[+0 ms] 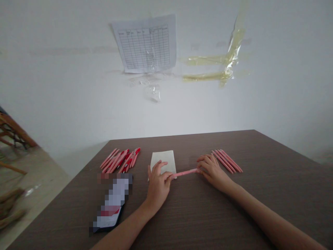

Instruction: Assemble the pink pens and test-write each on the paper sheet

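Observation:
A slim pink pen (185, 172) lies level between my two hands, just above or on the table; I cannot tell which. My left hand (158, 187) pinches its left end between thumb and forefinger, the other fingers spread over a small white paper pad (169, 158). At the pen's other end, the fingers of my right hand (214, 175) are closed round the tip, which they hide. Several pink pens (227, 161) lie side by side just beyond my right hand. To the left is a loose pile of pink pens (114, 161), with red parts among them.
A phone-like device (114, 199), its screen blurred out, lies left of my left forearm. The brown table (187, 218) meets a white wall bearing a taped printed sheet (148, 45) and yellowish tape strips (205, 77). Wooden furniture (15, 128) stands on the floor at far left.

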A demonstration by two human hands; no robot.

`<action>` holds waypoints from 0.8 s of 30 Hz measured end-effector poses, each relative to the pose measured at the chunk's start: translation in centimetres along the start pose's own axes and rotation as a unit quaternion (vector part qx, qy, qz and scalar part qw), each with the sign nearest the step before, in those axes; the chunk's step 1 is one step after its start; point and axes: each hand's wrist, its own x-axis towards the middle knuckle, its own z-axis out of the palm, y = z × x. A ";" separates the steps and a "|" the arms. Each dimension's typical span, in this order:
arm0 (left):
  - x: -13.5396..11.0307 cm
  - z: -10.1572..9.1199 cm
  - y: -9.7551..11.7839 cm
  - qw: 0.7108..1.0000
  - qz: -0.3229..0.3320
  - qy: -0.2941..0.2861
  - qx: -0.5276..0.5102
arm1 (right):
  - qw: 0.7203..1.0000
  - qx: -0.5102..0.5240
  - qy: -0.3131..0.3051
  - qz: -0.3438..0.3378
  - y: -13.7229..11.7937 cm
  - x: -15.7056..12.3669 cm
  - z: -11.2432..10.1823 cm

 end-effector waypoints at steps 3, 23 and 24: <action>0.0 0.0 -0.1 1.000 -0.004 -0.001 0.000 | 1.000 0.001 0.004 -0.003 0.3 -0.1 0.1; 0.1 0.0 -0.1 1.000 -0.015 0.002 -0.013 | 1.000 0.003 -0.006 -0.001 0.0 0.1 -0.3; 0.1 0.0 -0.1 1.000 -0.016 0.003 -0.015 | 1.000 0.002 -0.004 -0.002 0.0 0.0 -0.3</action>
